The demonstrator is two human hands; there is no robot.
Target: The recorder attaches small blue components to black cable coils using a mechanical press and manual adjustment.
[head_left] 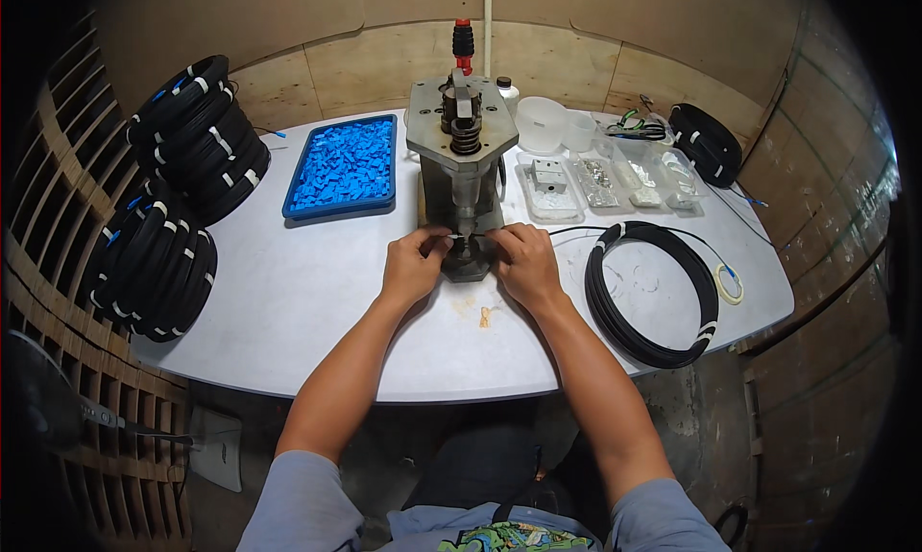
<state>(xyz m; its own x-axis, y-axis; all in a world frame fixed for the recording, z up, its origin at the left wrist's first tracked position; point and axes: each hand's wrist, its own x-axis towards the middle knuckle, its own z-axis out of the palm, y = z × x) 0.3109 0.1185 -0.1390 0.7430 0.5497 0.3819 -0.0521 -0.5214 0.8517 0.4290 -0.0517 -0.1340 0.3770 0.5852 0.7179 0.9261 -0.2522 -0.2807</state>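
Observation:
A grey metal bench press (459,139) with a red-and-black handle (463,43) stands at the middle of the table. My left hand (415,262) is at the left of its lower tooling (468,248), fingers pinched together; what they hold is too small to make out. On the tooling's other side, my right hand (525,262) is closed in a pinch on a thin black cable (576,229). That cable runs behind the hand to a large black cable coil (709,302) lying on the table at the right. The part between my fingertips is mostly hidden.
A blue tray (288,212) of small blue pieces stands left of the press. Stacked black cable coils (202,139) fill the far left, with more coils (158,264) nearer. At the right are clear trays (549,206) of metal parts, white tubs (541,125), pliers (634,125) and a tape roll (729,285).

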